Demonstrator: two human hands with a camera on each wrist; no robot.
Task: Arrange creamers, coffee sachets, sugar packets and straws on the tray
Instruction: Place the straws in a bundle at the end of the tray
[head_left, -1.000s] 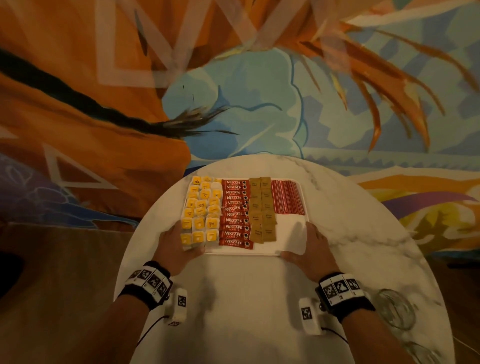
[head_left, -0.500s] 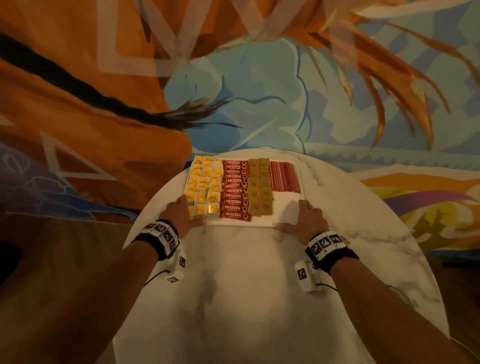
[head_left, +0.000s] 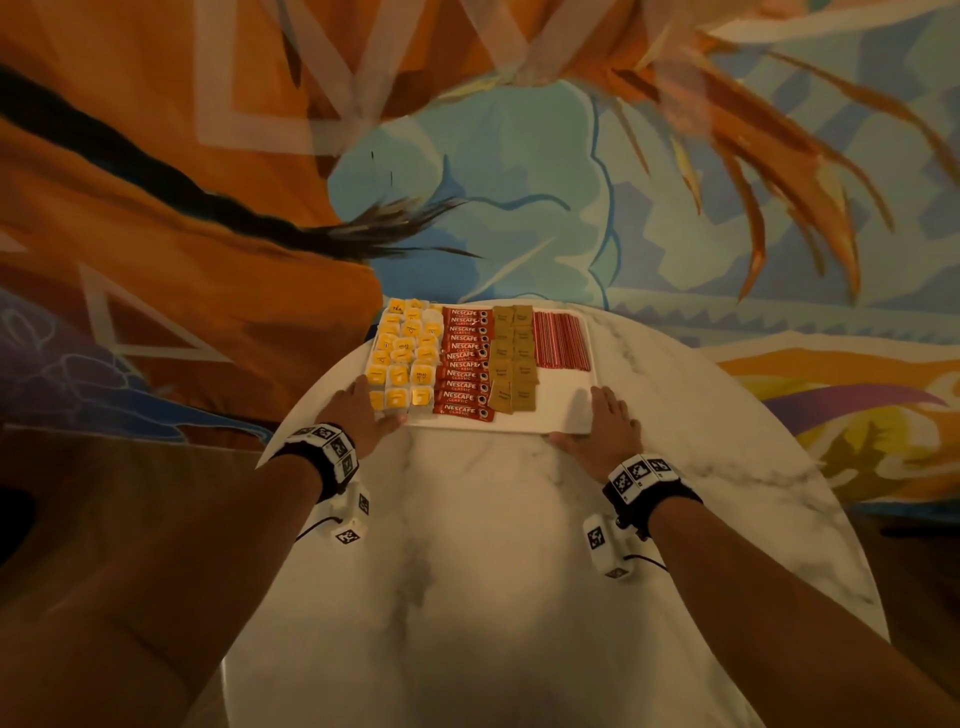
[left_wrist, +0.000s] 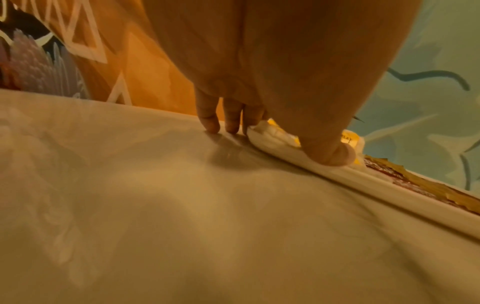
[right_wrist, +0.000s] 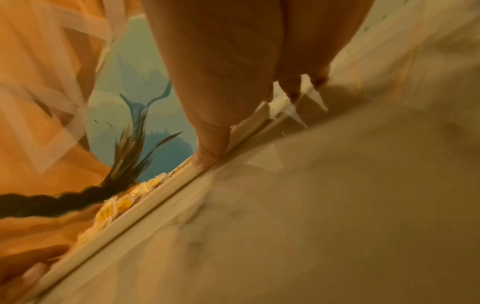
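A white tray (head_left: 563, 410) lies at the far side of the round table. On it, from left to right, are yellow creamers (head_left: 400, 358), red coffee sachets (head_left: 465, 364), brown sugar packets (head_left: 514, 358) and red straws (head_left: 561, 340). My left hand (head_left: 376, 402) is at the tray's near left corner. Its thumb (left_wrist: 330, 152) presses the tray rim (left_wrist: 389, 189), and its fingers (left_wrist: 210, 123) lie straight beside the tray on the table. My right hand (head_left: 605, 421) is at the near right corner, thumb (right_wrist: 207, 156) against the rim (right_wrist: 145, 214). Neither hand holds anything.
The white marble table (head_left: 493, 545) stretches bare between me and the tray. The tray's far edge sits close to the table's far rim. Beyond the rim there is an orange and blue painted surface (head_left: 519, 182).
Both hands have slid the tray away from me toward the table's far rim, and my arms are stretched further out. The glasses at the lower right are no longer in view.
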